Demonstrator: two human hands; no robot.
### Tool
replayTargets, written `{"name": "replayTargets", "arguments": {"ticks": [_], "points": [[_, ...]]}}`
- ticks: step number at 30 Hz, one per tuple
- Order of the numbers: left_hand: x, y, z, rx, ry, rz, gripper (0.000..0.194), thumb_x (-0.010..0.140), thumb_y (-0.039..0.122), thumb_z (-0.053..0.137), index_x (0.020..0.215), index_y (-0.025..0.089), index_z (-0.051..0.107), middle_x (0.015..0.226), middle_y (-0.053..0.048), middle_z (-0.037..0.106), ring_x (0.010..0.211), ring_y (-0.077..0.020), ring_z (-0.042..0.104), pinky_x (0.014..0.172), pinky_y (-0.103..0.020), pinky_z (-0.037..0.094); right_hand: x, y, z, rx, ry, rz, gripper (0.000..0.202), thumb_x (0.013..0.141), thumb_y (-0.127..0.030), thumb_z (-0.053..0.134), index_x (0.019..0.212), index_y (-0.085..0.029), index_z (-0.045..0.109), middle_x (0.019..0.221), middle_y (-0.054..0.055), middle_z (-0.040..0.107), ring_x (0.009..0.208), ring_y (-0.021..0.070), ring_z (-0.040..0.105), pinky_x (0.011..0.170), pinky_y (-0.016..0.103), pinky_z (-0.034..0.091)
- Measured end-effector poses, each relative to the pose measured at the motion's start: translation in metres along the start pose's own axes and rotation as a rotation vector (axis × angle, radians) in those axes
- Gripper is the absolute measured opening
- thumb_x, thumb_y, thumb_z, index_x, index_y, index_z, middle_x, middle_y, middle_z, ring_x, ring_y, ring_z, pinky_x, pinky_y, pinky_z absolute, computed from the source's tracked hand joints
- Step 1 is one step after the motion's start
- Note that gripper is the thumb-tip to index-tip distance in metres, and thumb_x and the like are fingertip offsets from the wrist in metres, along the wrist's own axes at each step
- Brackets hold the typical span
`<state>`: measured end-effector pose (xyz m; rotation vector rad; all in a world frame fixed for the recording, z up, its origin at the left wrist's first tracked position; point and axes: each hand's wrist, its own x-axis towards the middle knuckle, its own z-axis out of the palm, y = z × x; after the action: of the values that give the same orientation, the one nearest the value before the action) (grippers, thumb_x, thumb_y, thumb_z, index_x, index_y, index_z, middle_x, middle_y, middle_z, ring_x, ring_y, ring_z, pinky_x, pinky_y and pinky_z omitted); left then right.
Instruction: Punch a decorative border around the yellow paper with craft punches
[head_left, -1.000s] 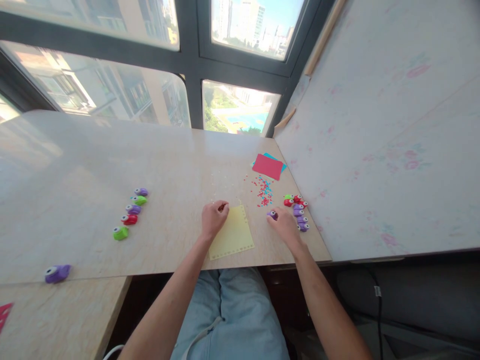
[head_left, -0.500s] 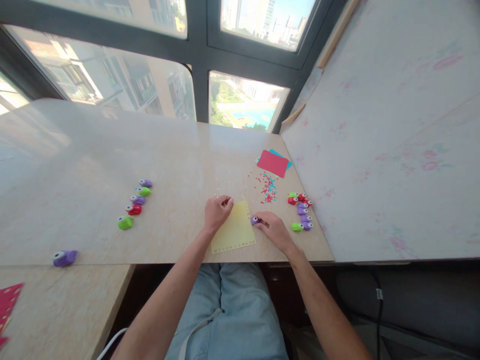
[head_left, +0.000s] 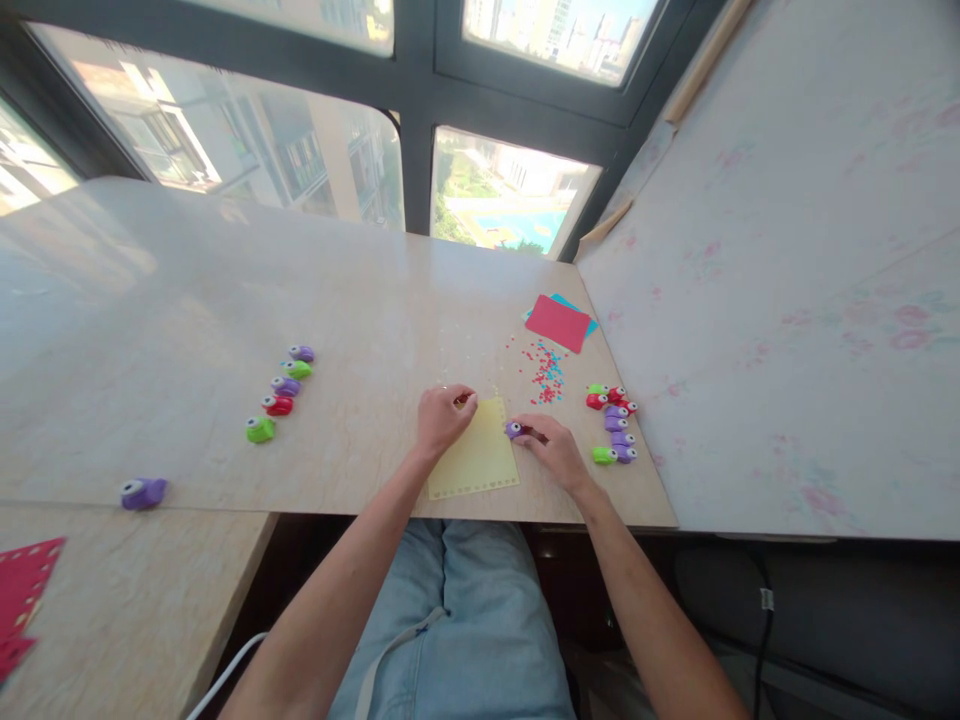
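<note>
A sheet of yellow paper (head_left: 474,455) lies on the table in front of me, with small punched shapes along its bottom edge. My left hand (head_left: 444,420) is closed at the sheet's upper left, its fingertips pinched on the paper near the top edge. At the right edge of the sheet, my right hand (head_left: 553,447) grips a small purple craft punch (head_left: 514,429) with a white eye-like button. The punch's mouth meets the paper's edge; whether it is pressed down I cannot tell.
Red and blue paper bits (head_left: 547,372) are scattered beyond my right hand, below red card sheets (head_left: 559,322). Several punches (head_left: 618,424) cluster at the right, by the wall. More punches (head_left: 277,405) form a row at left, and a purple punch (head_left: 143,493) sits near the front edge.
The view has shifted slightly. My right hand and the purple punch have moved a little up along the paper's right edge. My left hand stays at the top of the sheet.
</note>
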<state>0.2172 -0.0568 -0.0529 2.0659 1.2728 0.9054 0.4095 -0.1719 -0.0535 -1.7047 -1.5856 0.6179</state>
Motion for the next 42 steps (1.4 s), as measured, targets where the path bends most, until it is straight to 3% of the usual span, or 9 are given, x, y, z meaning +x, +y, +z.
{"name": "replayTargets", "arguments": {"ticks": [12, 21, 33, 42], "points": [[-0.001, 0.000, -0.001, -0.021, -0.012, 0.018, 0.014, 0.082, 0.025, 0.062, 0.081, 0.020, 0.075, 0.080, -0.005, 0.075, 0.074, -0.0189, 0.066, 0.073, -0.030, 0.048, -0.008, 0.001, 0.003, 0.062, -0.017, -0.048, 0.024, 0.084, -0.029, 0.067, 0.108, -0.027, 0.071, 0.110, 0.005, 0.072, 0.105, 0.0213, 0.064, 0.096, 0.040, 0.049], [-0.001, 0.000, -0.001, -0.024, -0.011, 0.012, 0.013, 0.082, 0.023, 0.062, 0.081, 0.020, 0.075, 0.082, -0.005, 0.075, 0.078, -0.0198, 0.066, 0.079, -0.033, 0.048, -0.020, -0.011, 0.008, 0.023, 0.082, -0.082, 0.024, 0.087, -0.030, 0.064, 0.109, -0.027, 0.070, 0.110, 0.006, 0.071, 0.106, 0.0221, 0.064, 0.098, 0.042, 0.049], [-0.003, -0.004, 0.001, -0.014, -0.046, -0.019, 0.014, 0.085, 0.026, 0.061, 0.084, 0.021, 0.074, 0.086, -0.005, 0.075, 0.083, -0.0200, 0.066, 0.089, -0.036, 0.044, -0.022, -0.012, 0.011, 0.008, 0.124, -0.078, 0.024, 0.088, -0.028, 0.064, 0.111, -0.032, 0.071, 0.110, 0.005, 0.071, 0.104, 0.0218, 0.065, 0.095, 0.041, 0.052], [-0.003, -0.003, 0.000, 0.000, -0.043, -0.012, 0.013, 0.085, 0.025, 0.061, 0.084, 0.021, 0.073, 0.083, -0.003, 0.074, 0.080, -0.0192, 0.065, 0.087, -0.036, 0.042, -0.020, -0.017, 0.011, 0.026, 0.135, -0.067, 0.026, 0.088, -0.026, 0.065, 0.112, -0.033, 0.071, 0.108, 0.005, 0.070, 0.101, 0.0213, 0.066, 0.091, 0.040, 0.054]]}}
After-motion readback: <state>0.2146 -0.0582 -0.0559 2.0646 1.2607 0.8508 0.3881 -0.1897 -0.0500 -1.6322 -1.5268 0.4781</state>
